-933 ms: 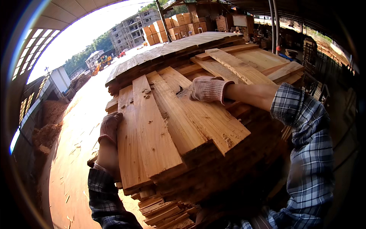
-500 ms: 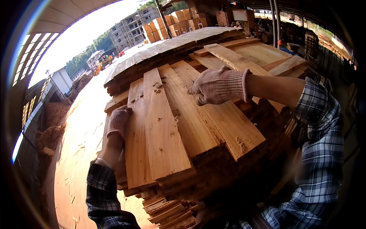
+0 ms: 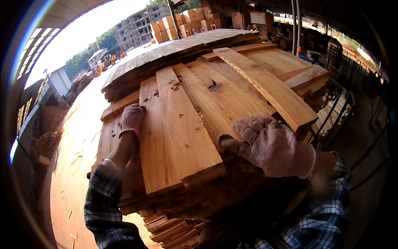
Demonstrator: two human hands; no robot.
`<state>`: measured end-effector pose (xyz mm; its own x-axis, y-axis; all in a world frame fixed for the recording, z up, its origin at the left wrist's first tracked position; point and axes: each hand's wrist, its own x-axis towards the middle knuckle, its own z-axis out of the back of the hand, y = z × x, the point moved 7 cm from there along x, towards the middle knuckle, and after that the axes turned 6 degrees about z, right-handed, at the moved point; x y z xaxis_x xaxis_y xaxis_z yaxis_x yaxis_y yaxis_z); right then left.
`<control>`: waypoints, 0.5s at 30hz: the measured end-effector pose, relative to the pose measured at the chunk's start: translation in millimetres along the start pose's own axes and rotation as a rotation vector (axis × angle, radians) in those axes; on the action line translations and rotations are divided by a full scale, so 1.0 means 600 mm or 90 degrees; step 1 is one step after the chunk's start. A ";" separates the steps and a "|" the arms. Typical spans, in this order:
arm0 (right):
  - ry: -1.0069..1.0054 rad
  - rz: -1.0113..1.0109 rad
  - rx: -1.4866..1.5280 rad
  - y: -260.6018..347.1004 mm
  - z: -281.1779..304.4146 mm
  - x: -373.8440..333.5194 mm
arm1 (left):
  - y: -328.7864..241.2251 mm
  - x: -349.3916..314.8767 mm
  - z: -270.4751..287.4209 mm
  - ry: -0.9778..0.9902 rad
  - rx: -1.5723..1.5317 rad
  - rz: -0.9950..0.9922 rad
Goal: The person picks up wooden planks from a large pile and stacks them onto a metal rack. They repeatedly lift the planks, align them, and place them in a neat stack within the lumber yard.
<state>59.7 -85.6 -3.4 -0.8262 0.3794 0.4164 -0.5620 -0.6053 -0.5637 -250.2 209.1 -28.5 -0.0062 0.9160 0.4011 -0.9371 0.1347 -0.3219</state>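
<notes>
My left hand (image 3: 133, 117), in a dusty pinkish knit glove, has its fingers curled over the left edge of a pale wooden board (image 3: 154, 153) on top of a timber stack. Beside that board, touching it, lies another rough board (image 3: 182, 133) with clumps of sawdust on it. My right hand (image 3: 267, 145), gloved the same way, is at the near end of the boards to the right. Its thumb and fingers are apart, and the fingers are over a board with a dark knot (image 3: 213, 86). Whether they press on the wood is hidden.
A long loose plank (image 3: 265, 87) lies slantwise on the stack at right. Behind is a higher row of greyish boards (image 3: 178, 49). More wood pieces (image 3: 174, 230) lie low at the near side. Sawdust heaps (image 3: 52, 120) and a yellow loader (image 3: 108, 60) are at left.
My right hand has moved from above the middle of the boards down to their near end, and its fingers have spread. The left hand stays on the board's edge. The view has shifted slightly.
</notes>
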 end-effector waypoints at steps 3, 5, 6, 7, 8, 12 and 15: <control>0.023 -0.097 0.273 -0.048 0.051 -0.022 | -0.124 -0.032 0.017 -0.001 0.074 -0.008; 0.069 -0.193 0.296 -0.132 -0.007 0.008 | -0.109 -0.074 0.047 0.009 0.166 0.038; 0.028 -0.191 0.115 -0.183 -0.029 0.008 | -0.137 -0.087 0.066 -0.023 0.014 0.048; 0.205 -0.300 0.056 -0.227 -0.059 0.022 | -0.108 -0.068 0.066 0.006 -0.166 0.051; 0.292 -0.418 -0.062 -0.270 -0.049 -0.021 | -0.224 -0.084 0.083 0.003 -0.050 0.008; 0.463 -0.582 0.156 -0.342 -0.180 -0.015 | -0.323 -0.137 0.040 0.218 0.143 0.015; 0.403 -0.633 0.185 -0.357 -0.212 -0.022 | -0.315 -0.130 0.039 0.237 0.062 0.046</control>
<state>186.0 128.4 21.2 0.0432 0.9933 0.1075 -0.9990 0.0415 0.0186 -81.0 103.4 21.0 0.0374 0.9986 0.0366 -0.9676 0.0453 -0.2482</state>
